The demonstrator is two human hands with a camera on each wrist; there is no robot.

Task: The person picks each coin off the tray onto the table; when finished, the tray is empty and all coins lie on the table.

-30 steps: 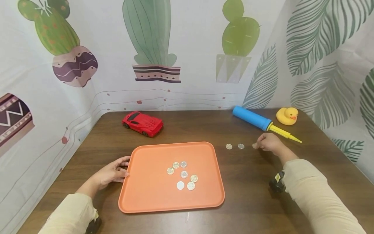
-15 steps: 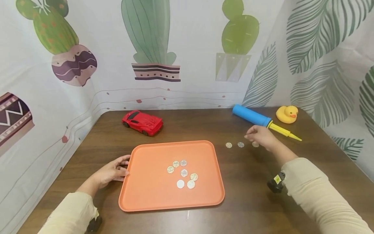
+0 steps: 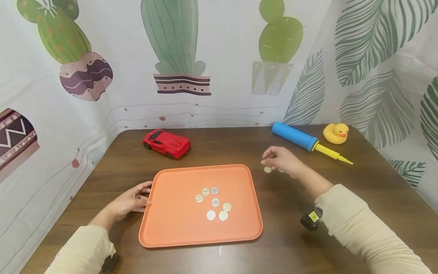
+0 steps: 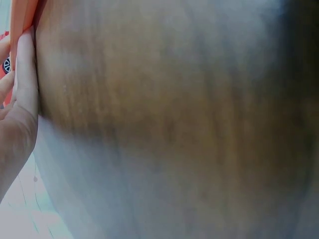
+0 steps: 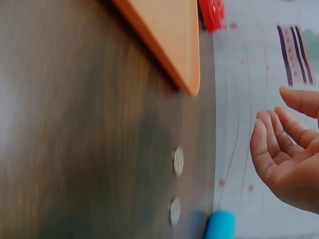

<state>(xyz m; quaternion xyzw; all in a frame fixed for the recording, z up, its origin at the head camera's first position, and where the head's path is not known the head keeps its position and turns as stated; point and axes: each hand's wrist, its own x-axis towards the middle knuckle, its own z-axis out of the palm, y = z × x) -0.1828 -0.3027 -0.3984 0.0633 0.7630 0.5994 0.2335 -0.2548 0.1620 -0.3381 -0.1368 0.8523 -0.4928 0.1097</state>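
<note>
An orange tray [image 3: 178, 224] lies on the dark wooden table [image 3: 239, 148] with several silver coins [image 3: 213, 203] near its middle. My left hand [image 3: 142, 198] rests against the tray's left rim with its fingers fairly straight; the left wrist view shows a finger [image 4: 25, 74] against the orange edge [image 4: 22, 15]. My right hand [image 3: 270, 156] hovers just above two loose coins [image 3: 267, 169] that lie right of the tray. In the right wrist view that hand [image 5: 271, 105] has loosely curled fingers with nothing between them, and both coins [image 5: 178, 161] lie flat on the wood.
A red toy car [image 3: 166, 144] stands behind the tray. A blue and yellow hand pump [image 3: 295, 137] and a yellow rubber duck [image 3: 336, 133] lie at the back right. Printed curtains wall in the table on three sides.
My right hand has moved left from the rightmost coin to above the two coins nearer the tray. That rightmost coin no longer shows. The left hand has stayed put.
</note>
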